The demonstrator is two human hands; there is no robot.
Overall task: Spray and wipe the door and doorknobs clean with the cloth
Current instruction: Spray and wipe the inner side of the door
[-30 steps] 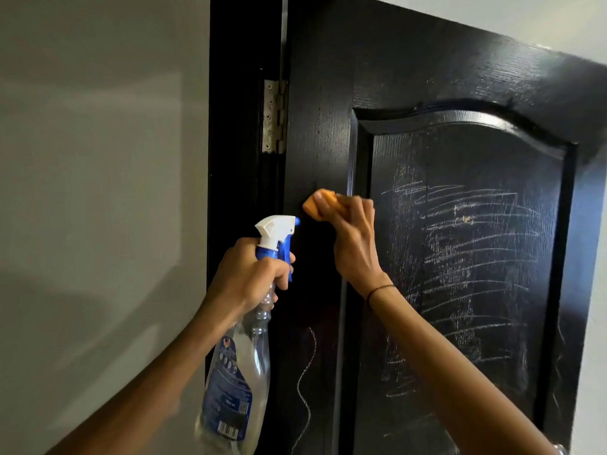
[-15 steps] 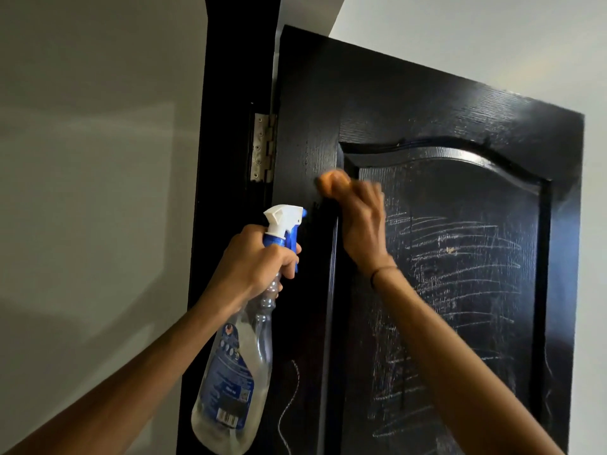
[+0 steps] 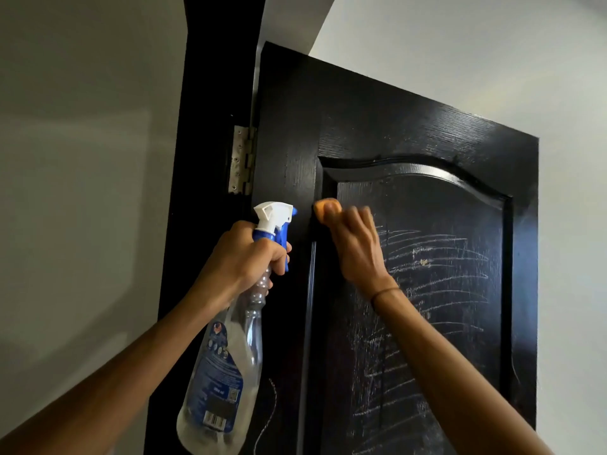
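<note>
The spray bottle [image 3: 223,366] carries a blue label with a barcode near its base and small white print, too blurred to read; no other lettering can be read in the scene

Hinge [image 3: 242,159]: left of door [image 3: 410,126], above bottle [image 3: 226,366].
Bottle: left of cloth [image 3: 323,206].
Cloth: against door.

The door [image 3: 377,126] is glossy black with a fine wood grain, and its raised panel [image 3: 437,290] is covered in whitish scribbled lines. The door frame [image 3: 210,93] is black too. The cloth [image 3: 323,208] is orange. The spray bottle [image 3: 226,372] is clear with a blue label, a white head and a blue trigger. The hinge [image 3: 242,159] is dull silver. The walls [image 3: 82,159] are pale grey-white.
</note>
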